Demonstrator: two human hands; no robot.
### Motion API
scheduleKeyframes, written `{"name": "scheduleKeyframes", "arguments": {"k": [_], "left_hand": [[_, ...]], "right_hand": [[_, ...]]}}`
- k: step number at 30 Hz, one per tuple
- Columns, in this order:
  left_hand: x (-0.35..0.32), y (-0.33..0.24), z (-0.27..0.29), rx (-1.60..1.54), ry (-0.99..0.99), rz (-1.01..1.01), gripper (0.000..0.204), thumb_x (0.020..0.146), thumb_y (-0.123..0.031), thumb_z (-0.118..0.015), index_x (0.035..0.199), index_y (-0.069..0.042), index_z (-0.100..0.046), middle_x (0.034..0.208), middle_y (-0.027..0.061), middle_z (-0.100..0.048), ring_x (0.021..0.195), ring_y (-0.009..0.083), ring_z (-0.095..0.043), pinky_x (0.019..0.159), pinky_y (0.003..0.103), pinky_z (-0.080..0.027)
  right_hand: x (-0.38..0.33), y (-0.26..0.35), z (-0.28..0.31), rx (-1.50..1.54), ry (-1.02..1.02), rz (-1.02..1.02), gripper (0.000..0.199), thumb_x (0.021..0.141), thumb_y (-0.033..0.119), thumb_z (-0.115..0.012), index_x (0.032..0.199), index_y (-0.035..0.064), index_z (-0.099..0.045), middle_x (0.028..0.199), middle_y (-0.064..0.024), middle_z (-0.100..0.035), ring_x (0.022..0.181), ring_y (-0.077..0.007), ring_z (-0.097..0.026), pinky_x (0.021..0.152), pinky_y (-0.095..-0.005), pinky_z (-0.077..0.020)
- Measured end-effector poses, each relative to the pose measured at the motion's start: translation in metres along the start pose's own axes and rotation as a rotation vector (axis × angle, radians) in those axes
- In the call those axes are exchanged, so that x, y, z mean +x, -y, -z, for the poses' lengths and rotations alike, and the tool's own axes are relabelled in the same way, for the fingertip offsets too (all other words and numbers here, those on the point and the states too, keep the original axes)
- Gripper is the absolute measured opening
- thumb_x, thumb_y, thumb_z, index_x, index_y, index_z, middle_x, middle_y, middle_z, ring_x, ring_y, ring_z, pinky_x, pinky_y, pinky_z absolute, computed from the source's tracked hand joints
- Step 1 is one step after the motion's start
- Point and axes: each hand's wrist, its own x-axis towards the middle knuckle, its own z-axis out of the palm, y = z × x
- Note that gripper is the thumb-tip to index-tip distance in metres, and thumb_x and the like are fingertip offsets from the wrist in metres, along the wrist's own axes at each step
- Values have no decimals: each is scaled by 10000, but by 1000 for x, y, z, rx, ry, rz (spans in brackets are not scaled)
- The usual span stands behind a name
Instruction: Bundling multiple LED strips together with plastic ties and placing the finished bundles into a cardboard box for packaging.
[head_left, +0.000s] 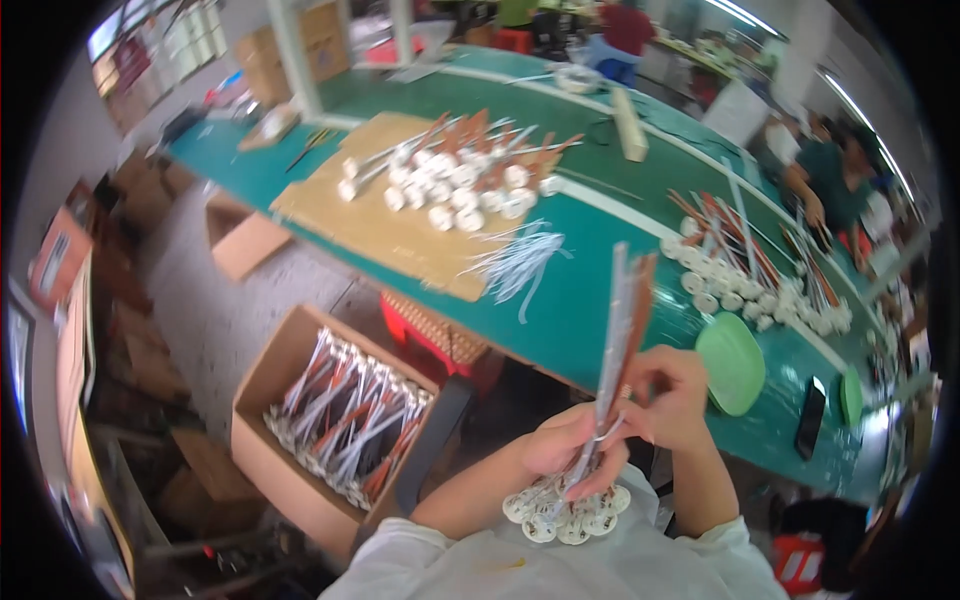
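Close to my chest, my left hand is wrapped round a bundle of long grey and brown strips with round white heads. The heads hang at the bottom, and the strips stand up past my fingers, slightly blurred. My right hand is closed beside the strips, its fingertips pinched against them; whatever thin thing it may hold is too small to make out. Ahead on the table, a pile of thin white ties lies beside a cardboard sheet carrying more white-headed bundles.
An open carton full of similar bundles stands at lower left, near a black armrest. On the green table are a light green tray, a black phone and further bundles. A co-worker sits at far right.
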Motion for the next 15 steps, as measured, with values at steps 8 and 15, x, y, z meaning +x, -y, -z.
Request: {"name": "scheduleKeyframes", "arguments": {"k": [8, 15], "left_hand": [[-28, -110, -19, 395, -530, -240, 362, 1022, -413, -391, 1028, -61, -476, 675, 123, -596, 448, 199, -578, 404, 292, -485], [-159, -197, -45, 830, -1667, -875, 396, 967, -367, -481, 1085, 4, -559, 928, 152, -674, 679, 193, -632, 516, 277, -510]], "right_hand": [[42, -3, -52, 91, -236, -69, 176, 732, -76, -731, 793, 24, -600, 699, 1, -570, 594, -54, -486, 548, -200, -373], [71, -32, -104, -529, 56, 311, 123, 729, 41, -748, 801, 47, -648, 669, -96, -618, 561, -233, -598, 530, -329, -467]]}}
